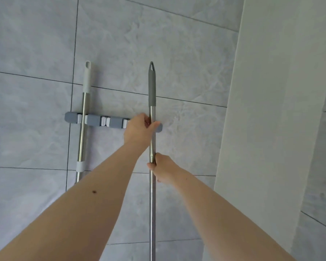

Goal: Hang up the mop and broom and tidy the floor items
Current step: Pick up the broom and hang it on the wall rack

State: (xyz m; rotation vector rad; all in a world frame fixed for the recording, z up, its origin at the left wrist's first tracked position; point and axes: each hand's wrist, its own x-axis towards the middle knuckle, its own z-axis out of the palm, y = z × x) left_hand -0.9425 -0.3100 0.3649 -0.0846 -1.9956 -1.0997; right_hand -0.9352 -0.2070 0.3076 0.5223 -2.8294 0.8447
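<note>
Two bare arms reached up from 6 o'clock toward a grey tiled wall (pixel 186 63). A grey rack (pixel 94 120) was fixed across the middle of the wall, and a steel pole with a white cap (pixel 83 129) sat clipped in its slot at the 9 o'clock end, standing upright. A second steel pole with a grey cap (pixel 152 87) stood upright at the rack's 3 o'clock end, its lower length running off the frame at 6 o'clock. The left hand (pixel 138 129) gripped this pole at rack level, fingers curled round it from the 9 o'clock side and thumb across the front, covering the end of the rack. The right hand (pixel 164 167) gripped the same pole just below, toward 6 o'clock, fingers wrapped round the shaft. Whether the pole was seated in a clip could not be told, as the left hand hid it. A pale wall panel (pixel 271 110) stood at 3 o'clock
</note>
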